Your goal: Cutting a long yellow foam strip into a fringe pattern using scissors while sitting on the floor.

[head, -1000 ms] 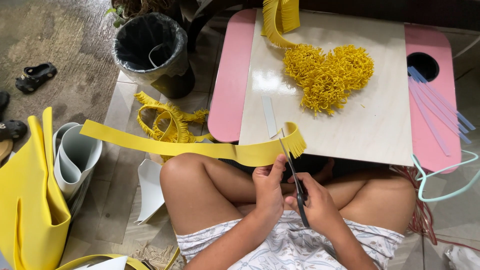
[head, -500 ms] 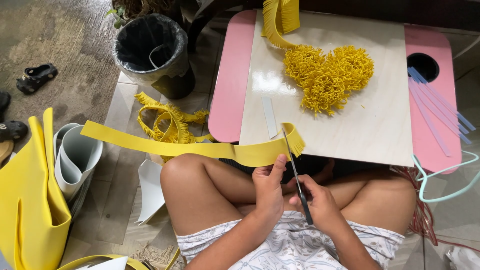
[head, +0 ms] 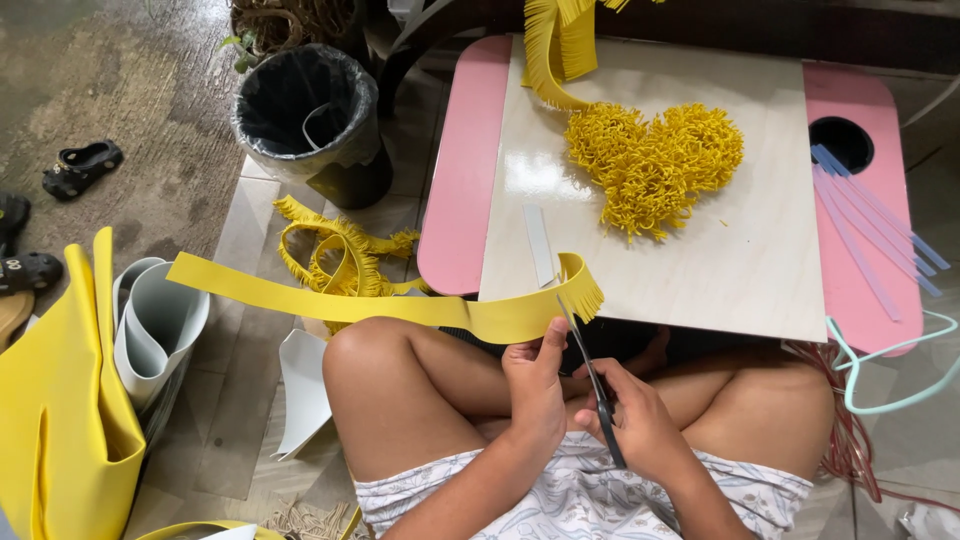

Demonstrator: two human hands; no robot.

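While L hand [head: 535,375] pinches yellow foam strip [head: 400,305] near its fringed end, R hand [head: 640,425] grips black scissors [head: 592,385], blades at strip edge, near side of board [head: 750,270].

At lower centre, the left hand [head: 537,385] pinches a yellow foam strip [head: 400,303] while the right hand [head: 640,425] works black scissors [head: 592,375] into its fringed end, below the yellow fringe heart [head: 655,165].

1. I read this as a home craft corner on a tiled floor [head: 240,440], where the person sits cross-legged.
2. A low pink tabletop [head: 465,180] carries a pale board [head: 720,270].
3. Sandals [head: 82,166], a lined bin [head: 305,115] and rolled foam sheets [head: 155,325] lie around.
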